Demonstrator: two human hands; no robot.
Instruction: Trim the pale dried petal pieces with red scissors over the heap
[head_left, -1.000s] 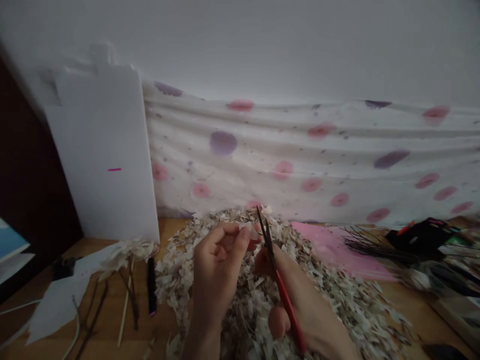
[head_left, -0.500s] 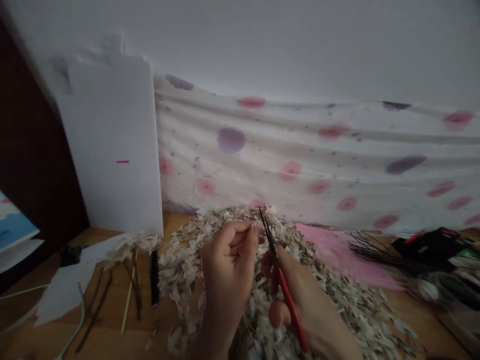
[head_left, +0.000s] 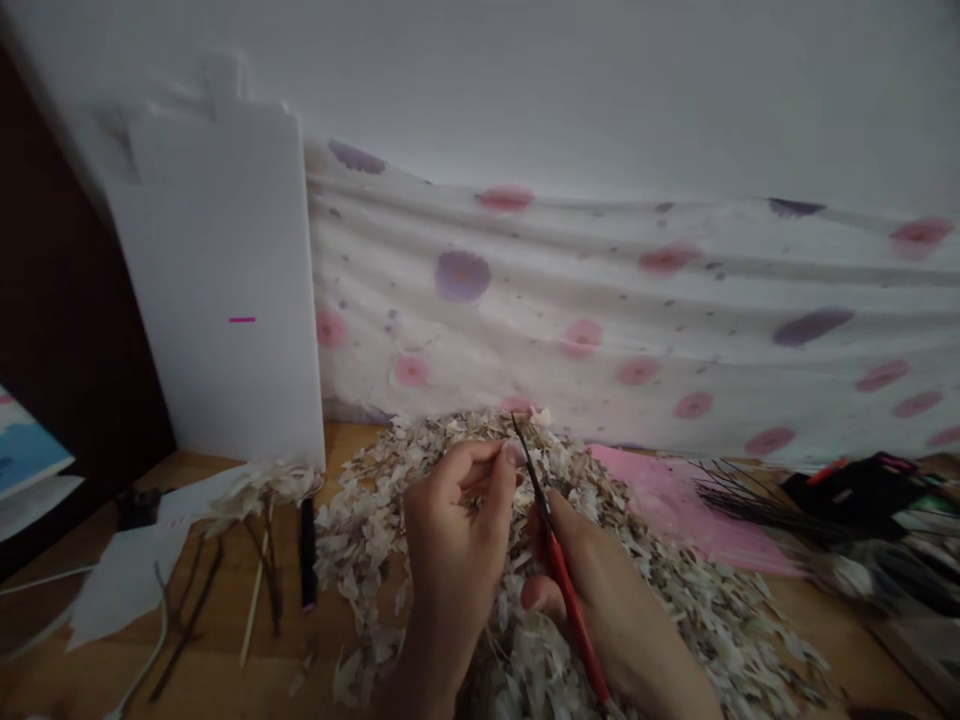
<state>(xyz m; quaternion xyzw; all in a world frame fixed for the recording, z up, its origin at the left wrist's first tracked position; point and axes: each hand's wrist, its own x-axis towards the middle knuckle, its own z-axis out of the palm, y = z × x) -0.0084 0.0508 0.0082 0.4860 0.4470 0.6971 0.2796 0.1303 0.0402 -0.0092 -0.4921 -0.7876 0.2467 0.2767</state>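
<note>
A large heap of pale, papery flakes [head_left: 420,540] covers the middle of the wooden table. My left hand [head_left: 457,530] is above the heap, with its thumb and fingertips pinched together. Whatever they hold is small and mostly hidden. My right hand [head_left: 615,630] grips red-handled scissors [head_left: 566,590], and their dark blades [head_left: 531,475] point up and away from me. The blade tips are close beside my left fingertips, and I cannot tell whether they touch what is pinched there.
A white board [head_left: 225,300] leans on the wall behind a polka-dot cloth [head_left: 600,300]. To the left lie thin sticks [head_left: 259,600], a black marker [head_left: 307,555] and white paper [head_left: 127,585]. To the right are a pink sheet [head_left: 675,500] and dark bristles [head_left: 757,505].
The pale piece showing at my left fingertips a second ago is now mostly hidden. My fingers have curled tighter, the scissors have stayed close to them, and the whole view has shifted slightly.
</note>
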